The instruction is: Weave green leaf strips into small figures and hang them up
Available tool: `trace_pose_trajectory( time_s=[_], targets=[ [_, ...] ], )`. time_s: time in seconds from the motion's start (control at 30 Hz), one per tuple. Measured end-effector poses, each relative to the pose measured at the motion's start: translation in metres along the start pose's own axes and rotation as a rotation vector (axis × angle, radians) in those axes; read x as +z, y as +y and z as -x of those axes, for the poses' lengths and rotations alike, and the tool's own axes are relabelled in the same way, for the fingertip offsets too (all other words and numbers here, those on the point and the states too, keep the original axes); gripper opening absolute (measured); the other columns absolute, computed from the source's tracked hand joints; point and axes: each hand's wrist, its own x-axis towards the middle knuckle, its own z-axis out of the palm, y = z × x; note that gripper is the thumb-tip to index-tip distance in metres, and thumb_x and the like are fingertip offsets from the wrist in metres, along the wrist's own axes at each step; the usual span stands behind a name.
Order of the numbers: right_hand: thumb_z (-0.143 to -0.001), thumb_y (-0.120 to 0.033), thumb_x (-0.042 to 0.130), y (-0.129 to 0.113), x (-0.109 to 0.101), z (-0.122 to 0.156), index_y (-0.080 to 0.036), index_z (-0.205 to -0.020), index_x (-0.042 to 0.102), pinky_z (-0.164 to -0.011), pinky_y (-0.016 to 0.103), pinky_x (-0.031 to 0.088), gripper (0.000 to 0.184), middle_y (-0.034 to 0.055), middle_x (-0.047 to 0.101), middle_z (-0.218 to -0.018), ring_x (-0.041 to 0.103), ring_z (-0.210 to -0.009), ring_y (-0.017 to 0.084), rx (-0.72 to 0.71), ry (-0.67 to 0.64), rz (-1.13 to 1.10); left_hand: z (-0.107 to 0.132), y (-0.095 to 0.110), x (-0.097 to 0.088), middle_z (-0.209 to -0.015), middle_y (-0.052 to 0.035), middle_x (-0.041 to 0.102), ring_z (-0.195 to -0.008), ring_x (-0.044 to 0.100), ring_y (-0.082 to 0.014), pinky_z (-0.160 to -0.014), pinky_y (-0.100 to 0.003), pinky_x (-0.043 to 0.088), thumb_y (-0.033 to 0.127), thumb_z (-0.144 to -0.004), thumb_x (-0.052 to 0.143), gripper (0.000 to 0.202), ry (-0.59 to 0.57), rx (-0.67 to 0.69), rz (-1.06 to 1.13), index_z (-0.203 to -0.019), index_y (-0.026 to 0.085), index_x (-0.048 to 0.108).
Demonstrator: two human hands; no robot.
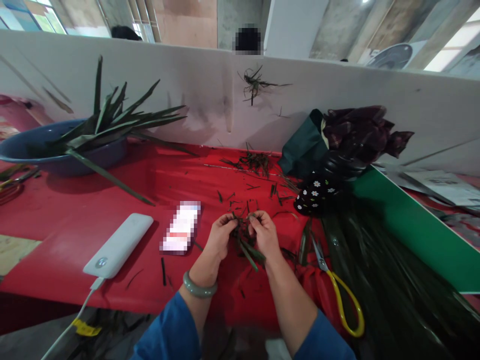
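Observation:
My left hand [224, 231] and my right hand [264, 232] are close together over the red cloth, each with thumb and fingers pinched. Between them they hold a small piece made of green leaf strips [248, 247], with thin ends sticking out and one wider strip hanging down toward my right wrist. Its exact shape is partly hidden by my fingers. Scissors with yellow handles [339, 295] lie to the right of my right forearm, blades pointing away from me. Short leaf scraps [277, 192] are scattered on the cloth beyond my hands.
A phone [181, 227] and a white power bank [119, 245] with a cable lie left. Behind them, a blue basin [75, 162] holds long leaves [108, 120]. Dark leaves [378, 270], a green board [408, 215] and a dark bag [303, 142] are right. A white partition [202, 95] stands behind.

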Motion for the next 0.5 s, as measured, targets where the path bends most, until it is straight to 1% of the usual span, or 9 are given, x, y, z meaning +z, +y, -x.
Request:
trace_pose_trajectory(
  time_s=[0.1, 0.23, 0.3, 0.4, 0.5],
  targets=[
    [-0.068, -0.028, 0.055, -0.002, -0.002, -0.002, -0.019, -0.072, 0.042, -0.036, 0.015, 0.026, 0.016, -0.0094, 0.045, -0.044, 0.036, -0.035, 0.004, 0.056, 0.022, -0.052, 0.006, 0.004, 0.0, -0.063, 0.0023, 0.058, -0.055, 0.053, -0.0073, -0.057, -0.02, 0.04, 0.016, -0.06, 0.063, 0.017, -0.109, -0.064, 0.028, -0.075, 0.015, 0.056],
    [-0.068, -0.029, 0.054, -0.007, -0.004, -0.003, -0.019, -0.07, 0.043, -0.036, 0.017, 0.031, 0.015, -0.009, 0.045, -0.042, 0.039, -0.034, 0.006, 0.113, -0.006, -0.052, 0.011, 0.007, 0.002, -0.069, 0.0005, 0.059, -0.06, 0.055, -0.0086, -0.058, -0.02, 0.041, 0.017, -0.062, 0.062, 0.017, -0.187, -0.106, 0.037, -0.078, 0.015, 0.055],
    [-0.068, -0.029, 0.054, -0.01, -0.003, -0.002, -0.019, -0.07, 0.044, -0.034, 0.017, 0.031, 0.014, -0.0086, 0.047, -0.044, 0.039, -0.034, 0.005, 0.126, -0.006, -0.056, 0.012, 0.007, 0.004, -0.069, -0.0002, 0.059, -0.059, 0.054, -0.0084, -0.057, -0.02, 0.041, 0.016, -0.062, 0.062, 0.018, -0.213, -0.11, 0.018, -0.079, 0.014, 0.055],
    [-0.067, -0.028, 0.055, -0.011, -0.002, 0.0, -0.02, -0.071, 0.044, -0.032, 0.017, 0.032, 0.015, -0.0076, 0.053, -0.052, 0.041, -0.035, 0.006, 0.119, 0.028, -0.112, 0.013, 0.007, 0.007, -0.067, 0.0, 0.058, -0.057, 0.053, -0.0073, -0.057, -0.018, 0.041, 0.014, -0.061, 0.062, 0.017, -0.228, -0.107, 0.0, -0.077, 0.013, 0.055],
    [-0.067, -0.029, 0.056, -0.011, 0.0, 0.001, -0.021, -0.071, 0.043, -0.033, 0.017, 0.035, 0.016, -0.0075, 0.054, -0.055, 0.043, -0.036, 0.006, 0.131, 0.046, -0.15, 0.014, 0.01, 0.008, -0.066, -0.0003, 0.059, -0.056, 0.054, -0.0072, -0.057, -0.018, 0.041, 0.013, -0.062, 0.061, 0.016, -0.246, -0.141, 0.024, -0.077, 0.013, 0.056]
  ],
)
